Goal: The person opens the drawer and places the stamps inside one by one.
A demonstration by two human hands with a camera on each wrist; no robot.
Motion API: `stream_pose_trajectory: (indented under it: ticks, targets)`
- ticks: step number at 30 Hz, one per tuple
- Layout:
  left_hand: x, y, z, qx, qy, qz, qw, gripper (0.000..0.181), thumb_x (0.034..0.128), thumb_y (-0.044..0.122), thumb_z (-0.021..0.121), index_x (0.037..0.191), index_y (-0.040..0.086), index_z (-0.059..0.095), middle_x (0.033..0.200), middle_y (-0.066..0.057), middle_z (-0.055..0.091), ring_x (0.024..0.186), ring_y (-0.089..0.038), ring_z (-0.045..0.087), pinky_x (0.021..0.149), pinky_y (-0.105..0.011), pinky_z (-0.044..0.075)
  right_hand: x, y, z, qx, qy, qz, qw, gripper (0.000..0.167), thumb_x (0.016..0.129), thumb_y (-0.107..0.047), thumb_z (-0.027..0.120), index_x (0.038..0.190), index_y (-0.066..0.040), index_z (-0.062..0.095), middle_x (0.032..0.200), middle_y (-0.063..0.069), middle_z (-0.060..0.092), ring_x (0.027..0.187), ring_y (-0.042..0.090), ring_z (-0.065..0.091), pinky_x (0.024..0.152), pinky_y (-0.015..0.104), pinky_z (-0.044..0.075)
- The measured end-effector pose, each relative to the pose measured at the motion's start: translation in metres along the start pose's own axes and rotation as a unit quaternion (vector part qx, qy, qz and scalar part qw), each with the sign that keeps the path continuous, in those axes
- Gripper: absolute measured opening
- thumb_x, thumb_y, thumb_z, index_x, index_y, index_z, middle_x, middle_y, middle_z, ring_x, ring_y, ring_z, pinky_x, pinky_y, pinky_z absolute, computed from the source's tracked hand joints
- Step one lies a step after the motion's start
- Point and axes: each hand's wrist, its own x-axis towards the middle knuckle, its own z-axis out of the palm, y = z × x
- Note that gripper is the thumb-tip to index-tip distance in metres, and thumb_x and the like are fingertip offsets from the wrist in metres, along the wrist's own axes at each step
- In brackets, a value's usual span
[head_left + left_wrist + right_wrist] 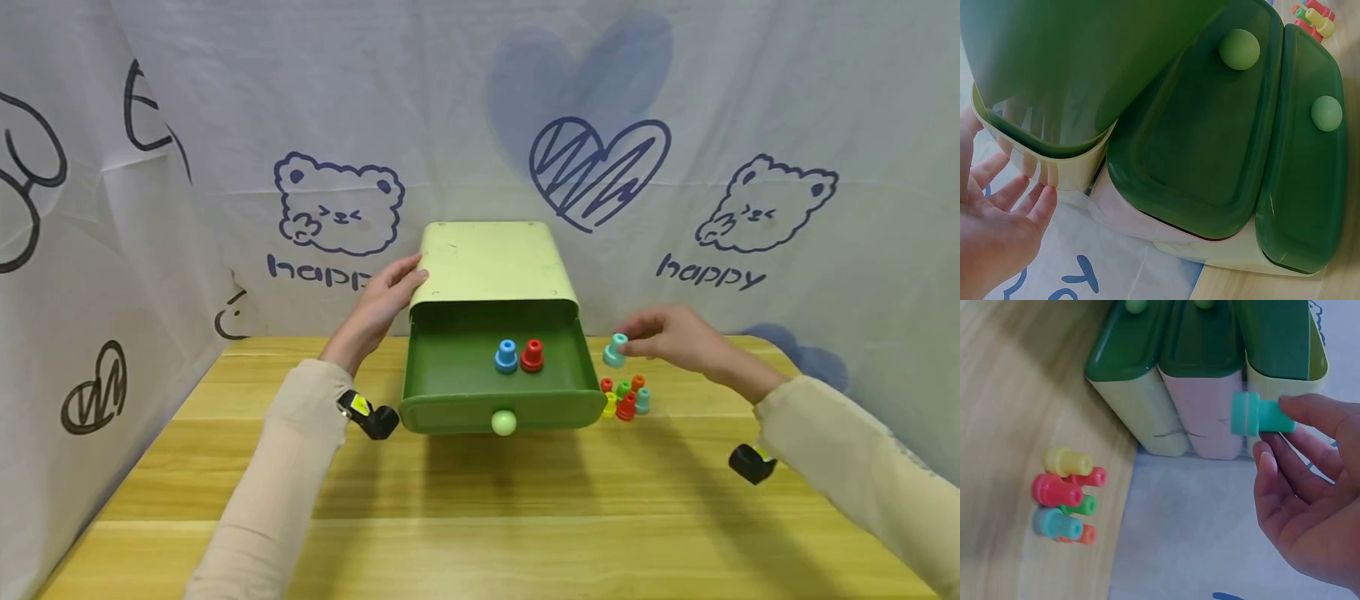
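Note:
The top green drawer (450, 367) of a pale yellow cabinet (491, 262) is pulled out, with a blue peg (506, 357) and a red peg (532, 356) standing in it. My left hand (382, 304) touches the cabinet's left side; in the left wrist view that hand (1007, 212) has its fingers extended against the cabinet wall (1069, 172). Right of the drawer, my right hand (675, 337) holds a teal peg (615, 351) in the air. In the right wrist view, thumb and fingers of the right hand (1316, 481) pinch the teal peg (1260, 415) by its narrow end.
Several coloured pegs (626, 406) stand close together on the wooden table (465, 550), right of the drawer. Two closed green drawers, one larger (1191, 137) and one narrower (1304, 162), show beside the open one. A white printed cloth (465, 108) hangs behind the table.

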Motion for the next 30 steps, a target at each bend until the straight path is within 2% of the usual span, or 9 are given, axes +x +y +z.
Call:
stream_pose_trajectory:
  ticks: [4, 8, 16, 24, 30]
  targets:
    - [-0.001, -0.001, -0.002, -0.001, -0.001, -0.004, 1.0000, 0.058, 0.1014, 0.030, 0.050, 0.151, 0.008, 0.031, 0.154, -0.011, 0.031, 0.139, -0.022, 0.030, 0.112, -0.036, 0.029, 0.009, -0.007, -0.007, -0.005, -0.019, 0.001, 0.9998, 0.029, 0.091, -0.021, 0.069, 0.109, 0.001, 0.068, 0.098, 0.006, 0.069, 0.090, 0.024, 0.061, 0.080, 0.037, 0.052]
    - [-0.001, -0.001, -0.002, -0.002, -0.005, -0.003, 1.0000, 0.058, 0.1013, 0.031, 0.050, 0.151, 0.008, 0.031, 0.154, -0.010, 0.031, 0.139, -0.021, 0.030, 0.112, -0.036, 0.029, 0.018, -0.018, -0.019, -0.034, -0.027, 0.003, 0.9991, 0.027, 0.090, -0.020, 0.069, 0.107, 0.001, 0.068, 0.095, 0.005, 0.069, 0.086, 0.023, 0.060, 0.075, 0.032, 0.053]
    - [-0.001, -0.002, -0.002, -0.007, -0.007, 0.000, 1.0000, 0.057, 0.1014, 0.030, 0.050, 0.151, 0.008, 0.031, 0.153, -0.010, 0.032, 0.139, -0.022, 0.030, 0.112, -0.036, 0.029, 0.026, -0.046, -0.035, -0.053, -0.048, -0.008, 0.9974, 0.034, 0.092, -0.028, 0.068, 0.111, -0.001, 0.065, 0.101, 0.007, 0.067, 0.091, 0.025, 0.057, 0.078, 0.035, 0.052]
    - [0.001, -0.002, 0.000, -0.008, 0.001, 0.000, 1.0000, 0.057, 0.1010, 0.030, 0.051, 0.150, 0.008, 0.033, 0.152, -0.010, 0.033, 0.138, -0.022, 0.032, 0.111, -0.034, 0.031, 0.023, -0.074, -0.032, -0.057, -0.066, -0.049, 0.9949, 0.028, 0.093, -0.025, 0.064, 0.110, -0.003, 0.062, 0.100, 0.006, 0.066, 0.090, 0.024, 0.057, 0.077, 0.035, 0.051]
    - [0.000, -0.002, -0.001, -0.003, 0.004, -0.002, 1.0000, 0.057, 0.1012, 0.029, 0.051, 0.151, 0.008, 0.032, 0.153, -0.010, 0.032, 0.139, -0.022, 0.031, 0.112, -0.035, 0.030, 0.027, -0.090, -0.021, -0.064, -0.094, -0.072, 0.9909, 0.023, 0.088, -0.023, 0.071, 0.103, -0.006, 0.067, 0.097, 0.005, 0.066, 0.094, 0.024, 0.058, 0.086, 0.042, 0.050]
